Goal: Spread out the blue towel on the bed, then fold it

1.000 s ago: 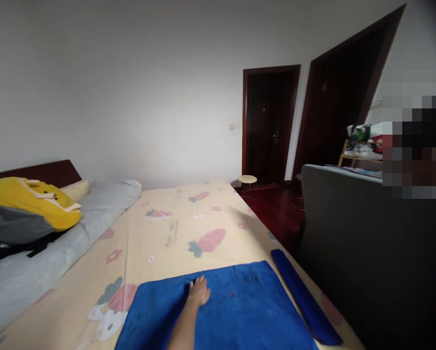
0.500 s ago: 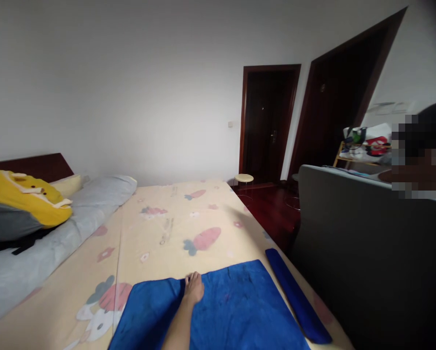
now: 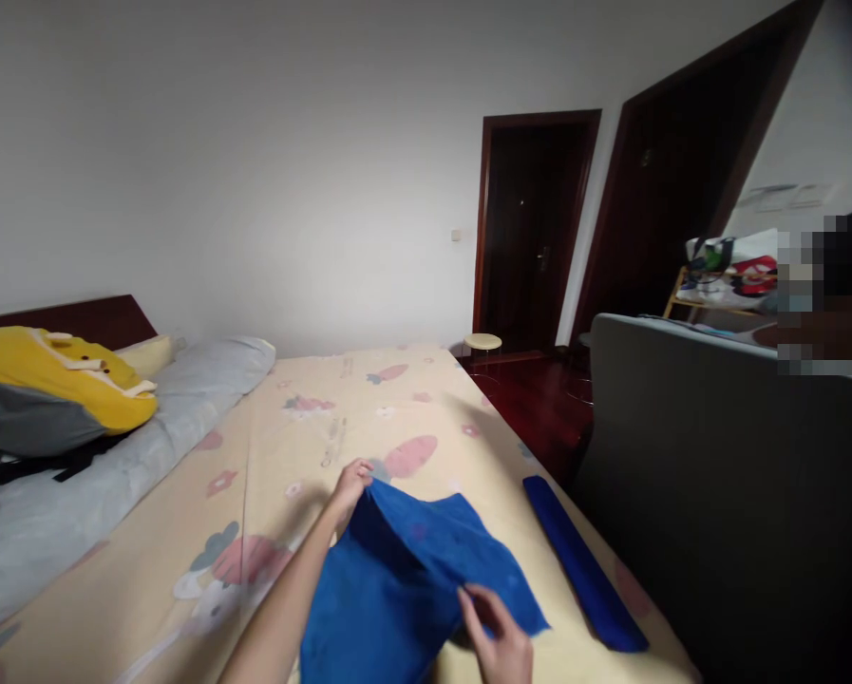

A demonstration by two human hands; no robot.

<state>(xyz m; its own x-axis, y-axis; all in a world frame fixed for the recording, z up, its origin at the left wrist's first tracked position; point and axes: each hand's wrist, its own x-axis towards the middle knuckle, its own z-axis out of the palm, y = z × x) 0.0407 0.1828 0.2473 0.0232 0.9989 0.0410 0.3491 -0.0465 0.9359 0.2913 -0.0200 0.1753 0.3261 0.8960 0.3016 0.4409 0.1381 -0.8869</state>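
A blue towel (image 3: 397,579) is lifted off the cream bedsheet (image 3: 304,456) printed with carrots and flowers. My left hand (image 3: 350,482) pinches its far left corner and holds it up. My right hand (image 3: 493,636) grips the towel's near right edge at the bottom of the view. The cloth sags in a fold between both hands. A long rolled blue cloth (image 3: 582,565) lies on the bed to the right of the towel, near the bed's edge.
A yellow and grey backpack (image 3: 47,394) rests on a grey pillow (image 3: 112,446) at the left. A grey padded panel (image 3: 717,494) stands along the right side of the bed. Beyond are a small round stool (image 3: 483,342), dark doors (image 3: 532,228) and a person at far right.
The towel lay flat under my left hand before. Now both hands have taken hold of it and raised it off the bed; my right hand has come into view.
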